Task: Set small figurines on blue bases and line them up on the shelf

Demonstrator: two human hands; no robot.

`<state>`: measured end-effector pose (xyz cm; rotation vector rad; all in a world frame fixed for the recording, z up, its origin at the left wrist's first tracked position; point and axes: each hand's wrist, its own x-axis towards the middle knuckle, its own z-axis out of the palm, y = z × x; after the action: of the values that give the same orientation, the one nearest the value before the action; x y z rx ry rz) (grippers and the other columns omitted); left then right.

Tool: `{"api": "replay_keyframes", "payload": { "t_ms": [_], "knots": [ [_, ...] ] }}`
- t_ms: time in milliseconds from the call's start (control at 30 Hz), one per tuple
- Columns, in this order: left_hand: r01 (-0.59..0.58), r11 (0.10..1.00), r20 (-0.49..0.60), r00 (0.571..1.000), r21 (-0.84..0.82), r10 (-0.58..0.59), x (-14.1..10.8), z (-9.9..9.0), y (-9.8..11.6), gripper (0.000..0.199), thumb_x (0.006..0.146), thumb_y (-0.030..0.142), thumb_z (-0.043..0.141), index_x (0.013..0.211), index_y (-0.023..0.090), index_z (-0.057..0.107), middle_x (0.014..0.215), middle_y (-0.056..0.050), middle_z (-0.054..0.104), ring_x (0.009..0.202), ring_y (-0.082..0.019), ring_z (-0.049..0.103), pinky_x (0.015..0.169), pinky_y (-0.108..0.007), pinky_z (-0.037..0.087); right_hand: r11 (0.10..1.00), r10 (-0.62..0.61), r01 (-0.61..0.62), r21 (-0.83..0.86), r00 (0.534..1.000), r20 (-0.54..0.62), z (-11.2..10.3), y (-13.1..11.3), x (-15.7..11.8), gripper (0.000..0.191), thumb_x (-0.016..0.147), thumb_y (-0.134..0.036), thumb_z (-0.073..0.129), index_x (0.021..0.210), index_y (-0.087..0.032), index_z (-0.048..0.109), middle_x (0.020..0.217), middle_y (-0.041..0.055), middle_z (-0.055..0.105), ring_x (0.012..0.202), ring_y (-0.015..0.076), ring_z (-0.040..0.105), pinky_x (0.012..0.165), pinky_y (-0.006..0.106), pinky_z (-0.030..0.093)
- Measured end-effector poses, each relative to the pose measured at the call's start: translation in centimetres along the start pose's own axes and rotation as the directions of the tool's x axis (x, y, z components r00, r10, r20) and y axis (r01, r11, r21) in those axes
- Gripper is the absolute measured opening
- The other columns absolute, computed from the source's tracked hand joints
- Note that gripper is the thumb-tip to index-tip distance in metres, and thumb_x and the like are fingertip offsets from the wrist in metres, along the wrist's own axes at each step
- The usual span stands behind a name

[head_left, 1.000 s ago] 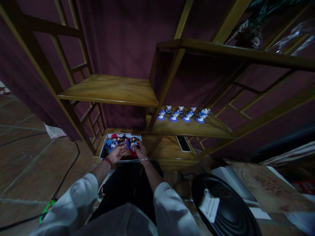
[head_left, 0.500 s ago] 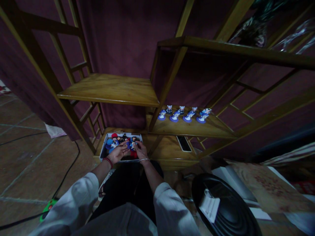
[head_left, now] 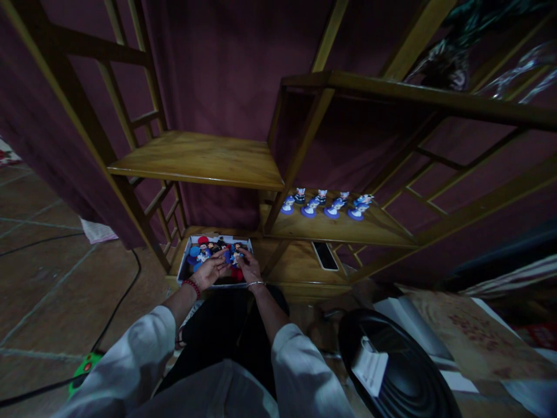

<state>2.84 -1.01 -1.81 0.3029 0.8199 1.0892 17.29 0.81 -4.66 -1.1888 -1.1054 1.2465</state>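
Fig (head_left: 235,255) is up btwn both hands, just over the box (head_left: 183,266), R part of it. R hand (head_left: 249,268): thumb + fingers nearly closed, looks like a pinch on fig's body. L hand (head_left: 212,270): fingers half curled, tips at fig's base (head_left: 227,256); can't tell if gripping or just steadying.

To do it well (my call): keep fig low over box so a slip lands inside; take weight at base w/ one hand, light pinch on body w/ the other, don't squeeze thin bits. Mind the other figs (head_left: 203,253) packed close below; knuckles could snag them. Turn w/ fingertips, not whole wrist.

Looks: small fig, white + blue body, base round, blue-violet, seems tilted toward L hand. Dark patch near top, can't tell if its hair or a neighbor's. Face detail too small. Material prob. hard plastic, smooth, so maybe slippery.
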Motion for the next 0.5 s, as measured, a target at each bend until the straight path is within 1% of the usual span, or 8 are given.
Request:
{"api": "replay_keyframes", "payload": {
  "t_ms": [133, 300, 400, 500],
  "knots": [
    [-0.003, 1.000, 0.002, 1.000, 0.003, 0.003, 0.07, -0.08, -0.01, 0.043, 0.077, 0.001, 0.051, 0.116, 0.020, 0.056, 0.082, -0.003, 0.066, 0.074, -0.009, 0.063, 0.086, -0.025, 0.047, 1.000, -0.005, 0.005, -0.005, 0.999, 0.045, -0.17, 0.16, 0.06, 0.043, 0.065, -0.036, 0.062, 0.104, -0.019, 0.063, 0.083, 0.0007, 0.066, 0.070, 0.0141, 0.059, 0.063, 0.026, 0.051],
    [-0.015, 1.000, -0.005, 1.000, -0.001, 0.015, -0.15, 0.22, 0.13, 0.043, 0.077, 0.000, 0.051, 0.115, 0.019, 0.056, 0.090, -0.004, 0.066, 0.081, -0.010, 0.063, 0.087, -0.026, 0.047, 1.000, -0.028, 0.028, 0.011, 0.997, 0.073, -0.16, 0.34, 0.22, 0.043, 0.063, -0.033, 0.062, 0.104, -0.020, 0.063, 0.094, 0.0018, 0.067, 0.081, 0.0155, 0.060, 0.074, 0.028, 0.049],
    [-0.036, 0.999, -0.007, 0.999, -0.008, 0.036, -0.29, 0.38, 0.18, 0.043, 0.077, 0.001, 0.051, 0.115, 0.020, 0.056, 0.093, -0.004, 0.067, 0.083, -0.011, 0.063, 0.086, -0.025, 0.047, 1.000, -0.026, 0.025, 0.012, 0.996, 0.089, -0.20, 0.36, 0.22, 0.043, 0.063, -0.029, 0.062, 0.105, -0.020, 0.063, 0.092, 0.0016, 0.068, 0.081, 0.0158, 0.060, 0.076, 0.029, 0.049],
    [-0.028, 1.000, -0.007, 1.000, -0.005, 0.028, -0.34, 0.39, 0.20, 0.044, 0.077, 0.001, 0.051, 0.116, 0.021, 0.056, 0.093, -0.004, 0.067, 0.084, -0.011, 0.063, 0.086, -0.025, 0.047, 0.999, -0.046, 0.042, 0.031, 0.992, 0.117, -0.29, 0.41, 0.21, 0.042, 0.065, -0.027, 0.061, 0.106, -0.021, 0.063, 0.094, 0.0004, 0.068, 0.084, 0.0156, 0.061, 0.081, 0.029, 0.048]
  ]
}}
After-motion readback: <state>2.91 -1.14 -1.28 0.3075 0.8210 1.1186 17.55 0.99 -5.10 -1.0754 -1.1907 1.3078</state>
